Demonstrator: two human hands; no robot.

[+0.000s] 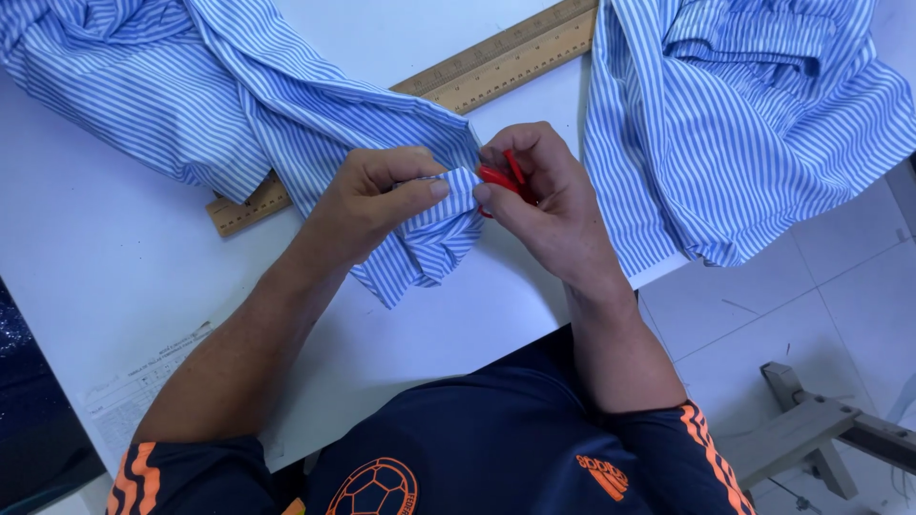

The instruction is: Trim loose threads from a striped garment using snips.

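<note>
Left hand (377,195) pinches striped fabric (448,215); right hand (544,195) grips red tool (501,178).

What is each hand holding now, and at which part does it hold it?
The left hand pinches a folded edge of the blue striped fabric. The right hand grips a small red tool around its middle, against the fabric.

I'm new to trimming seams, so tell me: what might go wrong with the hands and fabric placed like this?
1. The left hand pinches the striped fabric right beside the red snips in the right hand, so a slip might nick a fingertip.
2. The fabric is bunched into folds there; a cut may catch a hidden layer.
3. More fabric drapes past the table edge at right and may drag.
</note>
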